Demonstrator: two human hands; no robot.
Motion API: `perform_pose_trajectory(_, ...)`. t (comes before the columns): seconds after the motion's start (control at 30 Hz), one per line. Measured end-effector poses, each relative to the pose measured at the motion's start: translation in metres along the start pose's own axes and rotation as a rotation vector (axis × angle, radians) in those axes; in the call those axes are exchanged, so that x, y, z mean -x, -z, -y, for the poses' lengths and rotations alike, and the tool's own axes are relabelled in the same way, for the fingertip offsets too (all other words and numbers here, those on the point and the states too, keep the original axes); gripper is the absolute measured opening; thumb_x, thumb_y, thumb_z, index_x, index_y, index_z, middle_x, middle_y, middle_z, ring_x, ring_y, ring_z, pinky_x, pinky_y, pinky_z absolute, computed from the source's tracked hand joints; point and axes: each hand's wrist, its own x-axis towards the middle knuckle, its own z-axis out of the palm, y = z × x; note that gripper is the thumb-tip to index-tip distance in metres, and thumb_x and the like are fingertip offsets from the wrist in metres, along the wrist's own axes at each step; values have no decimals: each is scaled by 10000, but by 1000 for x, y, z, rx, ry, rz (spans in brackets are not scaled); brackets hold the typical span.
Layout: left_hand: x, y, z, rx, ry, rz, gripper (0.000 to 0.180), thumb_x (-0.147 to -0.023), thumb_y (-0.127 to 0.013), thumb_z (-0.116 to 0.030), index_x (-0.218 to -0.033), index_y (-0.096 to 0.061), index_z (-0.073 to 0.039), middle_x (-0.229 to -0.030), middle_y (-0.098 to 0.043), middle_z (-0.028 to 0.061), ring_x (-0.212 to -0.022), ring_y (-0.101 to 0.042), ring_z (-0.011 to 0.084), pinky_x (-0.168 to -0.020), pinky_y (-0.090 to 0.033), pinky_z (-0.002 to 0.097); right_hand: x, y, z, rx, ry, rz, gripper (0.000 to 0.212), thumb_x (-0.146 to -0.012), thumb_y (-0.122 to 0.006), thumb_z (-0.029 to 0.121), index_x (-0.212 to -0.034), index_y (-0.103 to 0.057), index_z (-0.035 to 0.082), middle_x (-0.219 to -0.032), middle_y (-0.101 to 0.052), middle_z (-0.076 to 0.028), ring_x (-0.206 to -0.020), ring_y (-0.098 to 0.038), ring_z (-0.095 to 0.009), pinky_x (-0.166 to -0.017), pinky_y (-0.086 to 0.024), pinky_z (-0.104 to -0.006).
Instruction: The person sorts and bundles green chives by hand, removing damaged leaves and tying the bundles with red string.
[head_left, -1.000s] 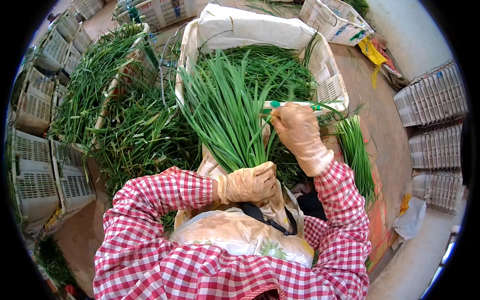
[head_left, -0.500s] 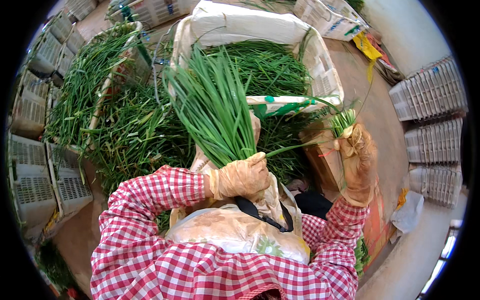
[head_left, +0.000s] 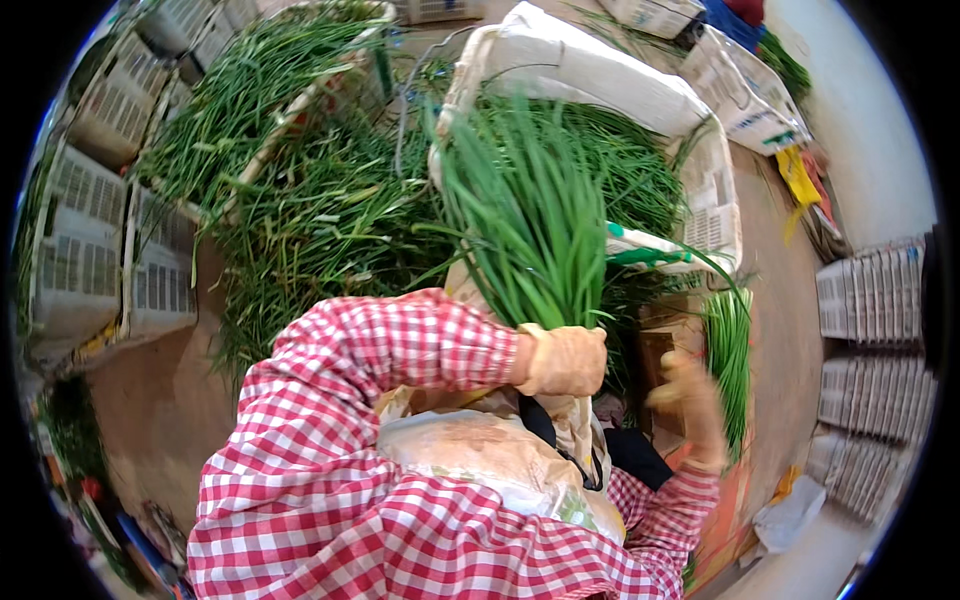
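My left hand (head_left: pixel 565 358), in a tan glove, grips a thick bunch of long green leaves (head_left: pixel 525 220) by its lower end and holds it upright. My right hand (head_left: pixel 690 402), gloved too and blurred, hangs low at the right with its fingers apart and nothing in it, next to a smaller bundle of greens (head_left: pixel 728 350) lying by a brown box (head_left: pixel 668 345). Both sleeves are red-and-white check. A plastic-covered apron (head_left: pixel 490 455) covers my lap.
A white crate lined with sacking (head_left: pixel 600 85) full of greens stands ahead. A loose heap of greens (head_left: pixel 310 215) lies at the left beside white plastic crates (head_left: pixel 100 240). More stacked crates (head_left: pixel 875 340) stand at the right on the dirt floor.
My right hand left the top of the bunch and swung down to the right, beside the small bundle. My left hand kept the bunch and lifted it slightly.
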Motion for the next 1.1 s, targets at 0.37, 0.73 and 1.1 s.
perform_pose_trajectory(0.37, 4, -88, -39, 492, -229, 575, 211, -755, -603, -138, -939, -706, -144, -934, -684, 21, -900, -646, 224, -769, -514, 342, -52, 53, 236, -400, 828, -266, 183, -847, -635, 99, -1025, -663, 70, -699, -607, -45, -585, -550, -129, -537, -440, -266)
perform_pose_trajectory(0.73, 26, -131, -75, 522, 18, 375, 221, -785, -596, -187, -983, -687, -152, -1011, -656, 25, -940, -624, 215, -801, -492, 345, -66, -15, 300, -294, 674, -98, 131, -828, -651, 165, -871, -687, 46, -682, -643, -84, -648, -643, -210, -617, -503, -315)
perform_pose_trajectory(1.1, 35, -93, -40, 704, 15, 100, 213, -635, -632, -205, -763, -704, -50, -740, -647, 109, -704, -632, 290, -590, -483, 392, -47, 35, 262, -2108, -200, 825, 271, -963, -504, 227, -1000, -602, -23, -517, -413, 68, -425, -370, -44, -448, -283, -209)
